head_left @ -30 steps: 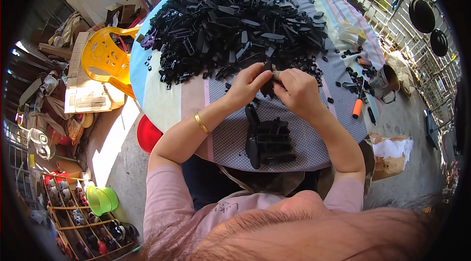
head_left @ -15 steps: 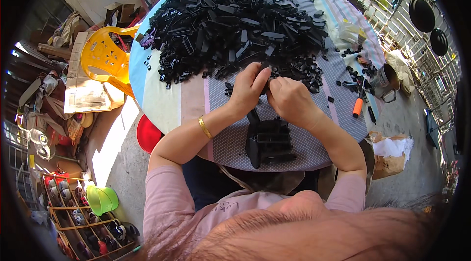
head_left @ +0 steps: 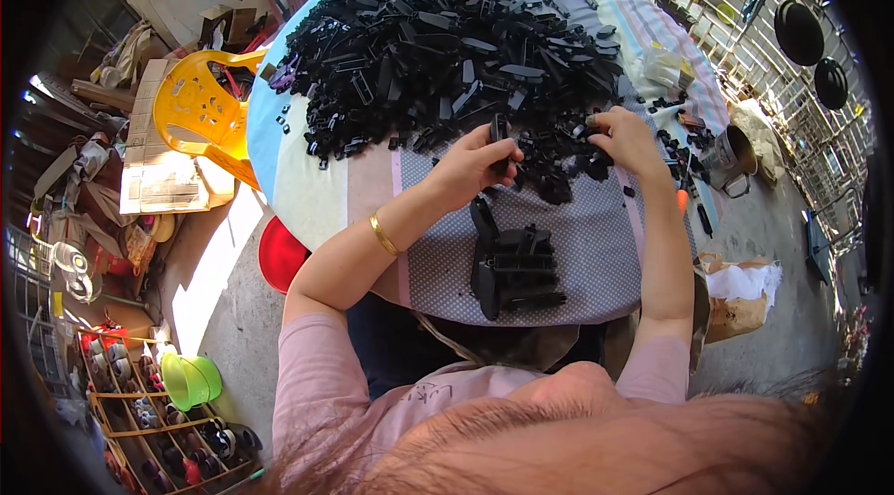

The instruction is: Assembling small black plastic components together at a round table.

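Note:
A slim black plastic part [head_left: 500, 134] stands up out of my left hand [head_left: 473, 164], whose fingers are wrapped round it. To the right, my right hand [head_left: 629, 141] reaches into the scatter of small black plastic pieces [head_left: 559, 146] with thumb and fingers bent together; what lies between the fingertips is too small to make out. Close to me, near the table's front edge, several longer black slatted parts [head_left: 521, 270] lie side by side. Beyond both hands rises a large heap of loose black plastic parts [head_left: 419, 39].
The round table has a striped, dotted cloth [head_left: 428, 281]. At its right are a metal mug [head_left: 736, 152], an orange-handled tool [head_left: 683, 201] and a clear plastic bag [head_left: 663, 67]. A yellow chair [head_left: 200, 108] and a red stool [head_left: 281, 256] stand to the left.
My hands, together over the black part before, are now apart. The right hand has moved right to the small pieces; the left keeps the part. Several small pieces now lie nearer me.

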The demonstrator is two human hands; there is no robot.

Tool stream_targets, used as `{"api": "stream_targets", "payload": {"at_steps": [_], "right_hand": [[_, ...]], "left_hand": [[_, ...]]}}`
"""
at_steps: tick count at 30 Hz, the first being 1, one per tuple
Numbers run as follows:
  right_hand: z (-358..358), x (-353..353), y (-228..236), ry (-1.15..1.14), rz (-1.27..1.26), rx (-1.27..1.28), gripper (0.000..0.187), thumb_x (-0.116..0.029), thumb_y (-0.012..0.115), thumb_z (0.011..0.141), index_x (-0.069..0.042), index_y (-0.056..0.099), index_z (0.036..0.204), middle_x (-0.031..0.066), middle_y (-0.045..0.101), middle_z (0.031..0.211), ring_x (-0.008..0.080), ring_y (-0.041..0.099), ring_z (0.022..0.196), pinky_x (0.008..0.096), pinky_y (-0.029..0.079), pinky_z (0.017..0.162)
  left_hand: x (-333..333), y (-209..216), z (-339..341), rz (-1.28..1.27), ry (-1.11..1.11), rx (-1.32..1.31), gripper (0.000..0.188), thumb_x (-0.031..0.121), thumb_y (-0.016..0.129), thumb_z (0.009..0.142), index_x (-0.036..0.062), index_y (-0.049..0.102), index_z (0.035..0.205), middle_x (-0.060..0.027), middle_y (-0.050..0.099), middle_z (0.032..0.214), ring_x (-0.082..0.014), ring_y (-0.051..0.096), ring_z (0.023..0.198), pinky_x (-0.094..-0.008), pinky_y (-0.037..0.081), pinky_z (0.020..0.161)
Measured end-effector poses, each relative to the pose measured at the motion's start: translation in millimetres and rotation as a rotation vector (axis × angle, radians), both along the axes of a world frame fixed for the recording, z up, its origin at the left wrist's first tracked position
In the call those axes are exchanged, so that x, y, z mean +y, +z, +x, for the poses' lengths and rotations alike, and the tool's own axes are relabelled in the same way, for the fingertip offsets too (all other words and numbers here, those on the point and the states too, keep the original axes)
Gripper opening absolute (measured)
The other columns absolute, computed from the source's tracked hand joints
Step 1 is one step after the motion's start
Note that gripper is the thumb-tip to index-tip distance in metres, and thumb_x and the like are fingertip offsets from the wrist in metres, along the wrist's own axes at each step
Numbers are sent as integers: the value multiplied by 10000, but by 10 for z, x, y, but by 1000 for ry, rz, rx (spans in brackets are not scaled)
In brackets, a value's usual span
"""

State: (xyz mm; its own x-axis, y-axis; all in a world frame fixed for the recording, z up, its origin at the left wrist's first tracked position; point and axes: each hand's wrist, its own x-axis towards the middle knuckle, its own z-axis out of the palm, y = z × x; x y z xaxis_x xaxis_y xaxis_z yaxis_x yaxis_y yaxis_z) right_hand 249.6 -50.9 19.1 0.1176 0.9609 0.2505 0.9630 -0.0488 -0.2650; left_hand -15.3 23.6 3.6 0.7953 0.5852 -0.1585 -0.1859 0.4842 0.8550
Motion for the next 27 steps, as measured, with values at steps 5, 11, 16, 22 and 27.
{"api": "stream_targets", "payload": {"at_steps": [5,11,16,22,27], "right_hand": [[-11,45,-39,-10,43,-35,189,-175,662,703,-78,657,865,104,580,809,288,591,765,375,476,673],[-223,45,25,52,356,418,151,-90,678,719,4,563,750,60,587,666,149,568,572,269,445,543],[-691,-70,126,242,161,986,130,-154,626,844,-25,607,846,-15,584,683,37,484,560,174,396,514],[-819,-112,120,235,113,1106,117,-112,600,836,3,620,844,24,598,716,63,535,573,180,433,504],[-819,-98,90,195,147,1175,110,-118,613,829,-8,622,837,25,610,722,66,551,593,188,452,516]], "left_hand": [[-57,103,-6,185,-71,48,266,124,500,905,28,429,1143,-99,575,991,-123,571,765,-282,508,690],[-132,49,27,152,-152,42,416,211,465,929,46,350,1293,-61,550,902,-118,543,745,-275,485,667],[-153,65,-9,-77,-145,-54,337,198,390,952,62,385,1260,-77,539,912,-168,547,744,-314,476,676],[-157,56,19,-53,-160,-81,345,169,395,943,45,365,1264,-95,543,963,-223,598,824,-367,504,755],[-151,73,13,-65,-199,-144,339,141,393,935,30,368,1255,-110,540,1037,-240,607,868,-385,503,792]]}}
